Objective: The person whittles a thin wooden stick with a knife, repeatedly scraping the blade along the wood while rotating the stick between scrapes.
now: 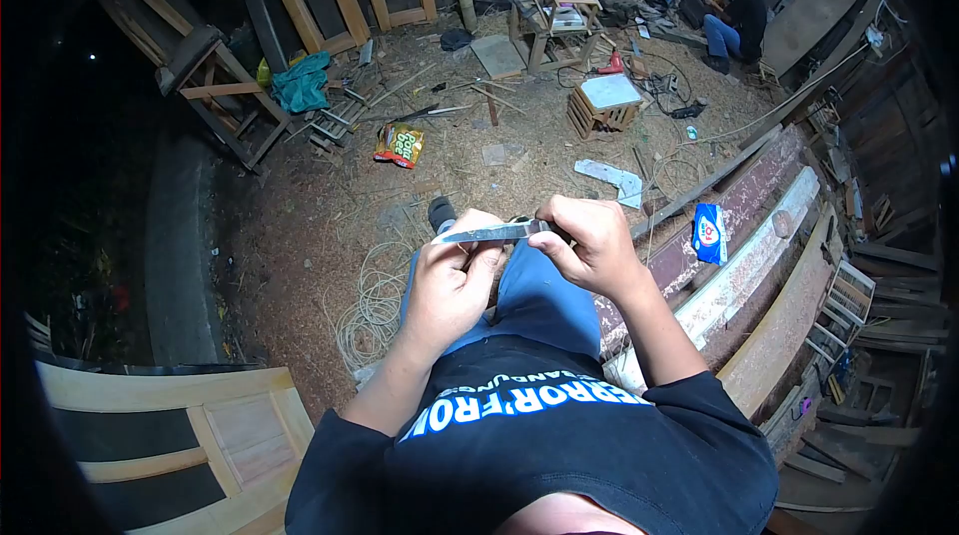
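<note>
A knife [489,233] lies nearly level in front of my torso, its blade pointing left. My right hand [596,243] is closed around the handle, with the thumb near where the blade begins. Under and beside the blade, my left hand [453,285] is closed with curled fingers and bent thumb. The blade passes across those left fingers; whatever they grip is hidden. Both hands are above my blue-trousered legs [534,290].
Coiled pale strands [375,310] lie by my left leg. Long planks [749,245] run along the right, one bearing a blue packet [709,233]. Ahead are a slatted crate [604,105] and a yellow snack bag [400,145]. Another person [739,20] sits far right.
</note>
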Motion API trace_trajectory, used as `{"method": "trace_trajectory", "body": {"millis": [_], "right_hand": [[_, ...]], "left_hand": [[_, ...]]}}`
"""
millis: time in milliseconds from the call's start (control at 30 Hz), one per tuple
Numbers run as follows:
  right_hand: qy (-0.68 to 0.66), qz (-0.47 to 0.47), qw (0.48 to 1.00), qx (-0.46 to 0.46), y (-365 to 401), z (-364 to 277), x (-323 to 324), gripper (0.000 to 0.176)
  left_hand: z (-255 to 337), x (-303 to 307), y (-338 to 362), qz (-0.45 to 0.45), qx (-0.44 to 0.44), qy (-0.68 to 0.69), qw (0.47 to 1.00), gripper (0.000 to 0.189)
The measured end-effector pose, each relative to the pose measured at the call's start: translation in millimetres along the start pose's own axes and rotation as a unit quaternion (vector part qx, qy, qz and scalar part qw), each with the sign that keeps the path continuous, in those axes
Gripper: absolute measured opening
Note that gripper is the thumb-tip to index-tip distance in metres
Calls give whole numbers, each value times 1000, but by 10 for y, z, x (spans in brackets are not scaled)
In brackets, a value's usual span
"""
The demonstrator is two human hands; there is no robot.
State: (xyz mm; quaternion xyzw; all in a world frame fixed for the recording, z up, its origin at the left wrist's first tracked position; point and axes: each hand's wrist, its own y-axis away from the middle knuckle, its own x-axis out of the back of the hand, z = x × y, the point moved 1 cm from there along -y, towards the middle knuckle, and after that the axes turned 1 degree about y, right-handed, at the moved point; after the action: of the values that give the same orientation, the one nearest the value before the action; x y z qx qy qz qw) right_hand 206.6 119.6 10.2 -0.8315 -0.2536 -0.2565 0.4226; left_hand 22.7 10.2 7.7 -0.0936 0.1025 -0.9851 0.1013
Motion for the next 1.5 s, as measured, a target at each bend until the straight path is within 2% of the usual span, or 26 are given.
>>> {"method": "trace_trajectory", "body": {"millis": [133, 233, 333, 533, 633, 667, 700, 733, 767, 800, 833, 933, 967, 1133, 1267, 1500], "right_hand": [[1, 9, 1000, 4, -8, -13, -17, 37], [-1, 16, 1000, 5, -21, -39, -20, 36], [-7, 65, 997, 38, -40, -58, -45, 35], [-10, 46, 996, 71, 0, -24, -96, 35], [3, 93, 994, 65, 30, 27, -174, 31], [36, 123, 991, -32, 125, 274, -260, 22], [-68, 184, 967, -165, 198, 691, -355, 18], [9, 158, 958, -237, 277, 916, -169, 20], [-5, 167, 954, -249, 355, 1033, -133, 21], [-34, 166, 966, -195, 313, 967, -152, 21], [-64, 166, 973, -149, 295, 790, -197, 21], [-108, 51, 985, -122, 164, 231, -226, 20], [-122, 64, 988, -66, 123, 126, -256, 21], [-92, 54, 994, -19, -12, -117, -263, 33], [-82, 30, 996, 4, -4, -92, -304, 29], [-60, 36, 997, 21, -40, -177, -228, 34]], "left_hand": [[21, -32, 32, -1, -8, 17, 1000, 8], [74, -65, 29, 39, -47, 13, 998, 5], [93, -68, 51, 45, -104, -24, 993, 5], [198, -18, 173, 16, -46, 15, 999, 8], [268, 32, 187, 38, -58, -80, 994, 8], [254, 58, 209, 38, 12, 30, 999, 10], [289, 89, 276, 38, 17, 30, 999, 11], [338, 112, 367, 38, 16, 31, 999, 11], [361, 122, 392, 47, 14, 35, 998, 12], [166, 172, 296, 44, 0, 22, 999, 14], [59, 172, 208, 63, 46, 46, 996, 17], [-57, 147, 120, 65, 40, 97, 992, 15], [-27, 103, 115, 73, 29, 102, 992, 15], [-53, 45, 235, 89, 15, 46, 995, 17], [66, 28, 253, 87, 17, 38, 995, 14], [54, 40, 263, 61, -53, -17, 997, 12]]}}
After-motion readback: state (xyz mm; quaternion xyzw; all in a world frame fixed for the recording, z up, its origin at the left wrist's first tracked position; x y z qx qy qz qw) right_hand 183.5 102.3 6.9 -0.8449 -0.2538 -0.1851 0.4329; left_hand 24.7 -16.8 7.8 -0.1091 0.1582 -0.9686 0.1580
